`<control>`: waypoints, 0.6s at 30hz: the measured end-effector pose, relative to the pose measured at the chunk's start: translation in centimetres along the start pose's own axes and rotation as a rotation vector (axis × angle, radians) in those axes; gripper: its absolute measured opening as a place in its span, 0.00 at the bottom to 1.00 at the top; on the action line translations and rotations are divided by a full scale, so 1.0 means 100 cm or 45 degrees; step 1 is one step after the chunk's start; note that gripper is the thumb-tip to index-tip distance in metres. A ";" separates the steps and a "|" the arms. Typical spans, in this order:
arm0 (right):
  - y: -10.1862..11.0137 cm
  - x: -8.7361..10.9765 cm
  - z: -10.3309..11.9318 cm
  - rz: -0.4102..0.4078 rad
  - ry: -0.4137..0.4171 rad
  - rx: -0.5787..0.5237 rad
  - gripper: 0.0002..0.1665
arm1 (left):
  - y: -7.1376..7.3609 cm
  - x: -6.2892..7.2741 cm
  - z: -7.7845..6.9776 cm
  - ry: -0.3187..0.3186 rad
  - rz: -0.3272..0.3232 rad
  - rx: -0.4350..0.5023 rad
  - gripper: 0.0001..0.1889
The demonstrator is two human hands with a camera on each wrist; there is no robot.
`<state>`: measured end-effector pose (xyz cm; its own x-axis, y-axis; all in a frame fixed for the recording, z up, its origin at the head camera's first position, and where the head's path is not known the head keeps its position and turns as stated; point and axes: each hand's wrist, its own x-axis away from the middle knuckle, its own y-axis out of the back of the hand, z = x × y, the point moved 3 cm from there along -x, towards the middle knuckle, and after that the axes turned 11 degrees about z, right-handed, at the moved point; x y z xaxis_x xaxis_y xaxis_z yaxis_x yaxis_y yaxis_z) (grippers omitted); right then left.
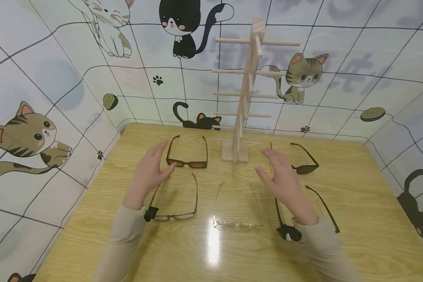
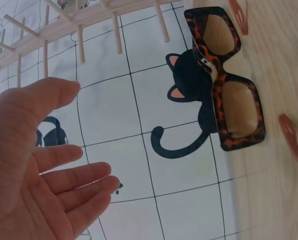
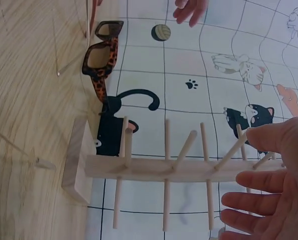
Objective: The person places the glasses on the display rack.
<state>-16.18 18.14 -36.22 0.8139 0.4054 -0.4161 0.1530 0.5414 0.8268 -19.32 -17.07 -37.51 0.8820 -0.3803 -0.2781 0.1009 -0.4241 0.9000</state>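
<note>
My left hand point(image 1: 149, 170) hovers with loosely extended fingers beside brown tortoiseshell sunglasses point(image 1: 187, 164), holding nothing. In the left wrist view, the sunglasses point(image 2: 218, 80) stand clear of that hand point(image 2: 54, 175). Below it lie thin-framed eyeglasses point(image 1: 176, 216), partly hidden by the wrist. My right hand point(image 1: 283, 178) is also empty, over the right side. It partly covers dark sunglasses point(image 1: 306, 169) and, nearer me, another pair of dark-templed glasses point(image 1: 322, 201), whose front is hidden. Clear, thin-rimmed eyeglasses point(image 1: 237, 225) lie between the forearms.
A wooden rack point(image 1: 244, 90) with several pegs stands upright at the back middle of the wooden table point(image 1: 183, 258); no glasses hang on it. Cat-printed cloth walls point(image 1: 141, 78) enclose the back and sides. Black devices sit on both wrists.
</note>
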 end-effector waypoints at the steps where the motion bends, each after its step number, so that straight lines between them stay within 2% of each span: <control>1: -0.002 0.000 0.003 0.004 0.002 -0.014 0.29 | 0.000 0.003 0.001 0.010 0.005 0.004 0.37; 8: -0.018 -0.006 0.025 0.036 0.023 -0.093 0.27 | 0.000 0.020 0.014 0.070 0.027 0.047 0.35; 14: -0.034 -0.008 0.038 0.107 -0.002 -0.143 0.27 | -0.001 0.034 0.022 0.108 0.032 0.038 0.34; 18: -0.043 -0.011 0.045 0.118 0.026 -0.167 0.26 | -0.003 0.043 0.027 0.144 0.061 0.038 0.32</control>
<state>-15.21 12.04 -37.64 0.8094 0.4722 -0.3491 0.0022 0.5921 0.8059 -16.80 -20.74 -39.90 0.9321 -0.3062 -0.1935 0.0448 -0.4327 0.9004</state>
